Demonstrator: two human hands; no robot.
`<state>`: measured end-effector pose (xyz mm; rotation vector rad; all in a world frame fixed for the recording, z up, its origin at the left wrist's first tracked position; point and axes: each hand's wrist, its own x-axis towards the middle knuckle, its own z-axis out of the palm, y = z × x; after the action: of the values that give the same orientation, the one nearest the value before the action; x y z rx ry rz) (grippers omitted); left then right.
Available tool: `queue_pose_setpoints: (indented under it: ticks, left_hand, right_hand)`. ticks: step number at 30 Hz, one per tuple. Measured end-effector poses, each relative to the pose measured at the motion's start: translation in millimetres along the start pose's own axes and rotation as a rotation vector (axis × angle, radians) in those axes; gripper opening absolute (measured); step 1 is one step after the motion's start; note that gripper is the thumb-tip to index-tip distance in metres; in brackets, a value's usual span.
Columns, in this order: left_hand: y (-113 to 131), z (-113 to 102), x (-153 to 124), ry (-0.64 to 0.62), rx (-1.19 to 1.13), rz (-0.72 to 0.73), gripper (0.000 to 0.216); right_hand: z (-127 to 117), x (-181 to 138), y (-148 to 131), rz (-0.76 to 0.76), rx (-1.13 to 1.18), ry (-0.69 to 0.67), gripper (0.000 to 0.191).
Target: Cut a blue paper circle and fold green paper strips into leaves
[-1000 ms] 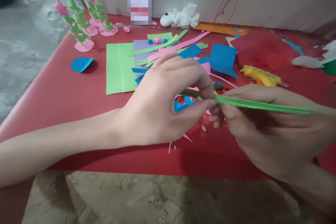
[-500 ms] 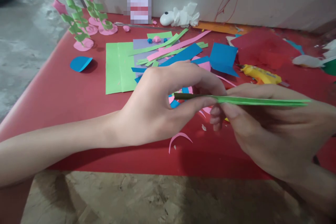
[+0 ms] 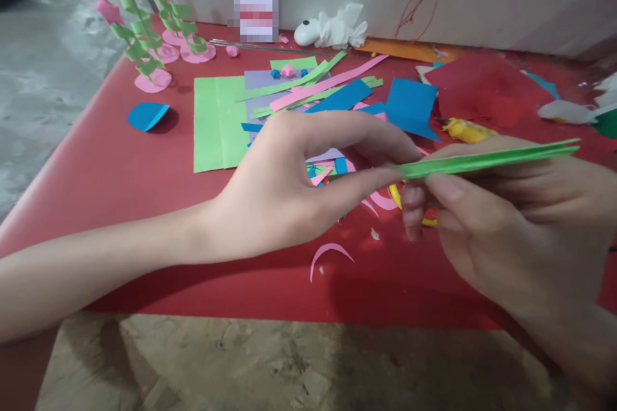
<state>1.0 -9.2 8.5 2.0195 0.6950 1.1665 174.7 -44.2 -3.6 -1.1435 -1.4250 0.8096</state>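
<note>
A folded green paper strip (image 3: 496, 157) is held above the table's front half, its layers slightly apart at the right end. My left hand (image 3: 308, 186) pinches the strip's left end between thumb and fingers. My right hand (image 3: 511, 218) grips it a little further right, thumb below and fingers behind. Under and behind my hands lie pink and green paper strips (image 3: 332, 80), blue paper pieces (image 3: 411, 106) and a folded light green sheet (image 3: 219, 125). A curved pink paper scrap (image 3: 331, 248) lies near the front edge.
Pink paper flowers on green stems (image 3: 139, 29) stand at the back left of the red table (image 3: 159, 186). A blue paper disc (image 3: 147, 115) lies nearby. A yellow glue gun (image 3: 467, 131) is partly hidden behind my right hand. A white figure (image 3: 330, 29) sits by the wall.
The strip has shifted right and its right end has tilted upward. My right hand has moved slightly right with it. The strip's dark left tip no longer shows past my left thumb.
</note>
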Motion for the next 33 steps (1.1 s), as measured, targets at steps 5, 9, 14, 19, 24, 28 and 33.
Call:
queue_pose_setpoints:
  ticks: [5, 9, 14, 19, 24, 28, 33]
  left_hand:
    - [-0.3, -0.1, -2.9, 0.039, 0.145, 0.019, 0.011]
    - [-1.5, 0.1, -4.3, 0.033, 0.192, 0.074, 0.012]
    - [-5.1, 2.0, -3.0, -0.025, 0.029, 0.090, 0.017]
    - [-6.2, 2.2, -3.3, -0.115, -0.064, 0.136, 0.021]
    - [-7.5, 0.0, -3.9, -0.168, 0.007, 0.184, 0.026]
    - [-9.9, 0.1, -3.6, -0.201, 0.019, 0.167, 0.032]
    - [-7.9, 2.3, -4.7, -0.217, 0.031, 0.270, 0.038]
  right_hand:
    - [-1.0, 1.6, -0.4, -0.006, -0.006, 0.038, 0.018]
    - [-2.1, 1.9, 0.2, 0.021, 0.036, 0.020, 0.019]
    - [-2.0, 2.6, -0.1, 0.070, 0.102, -0.012, 0.022]
    - [0.9, 4.5, -3.8, 0.095, 0.192, -0.049, 0.028]
    - [0.3, 4.1, -6.5, 0.111, 0.244, -0.074, 0.027]
    - [-0.6, 3.0, -5.6, 0.136, 0.282, -0.133, 0.027]
    - [0.8, 5.7, -6.2, 0.180, 0.315, -0.140, 0.027]
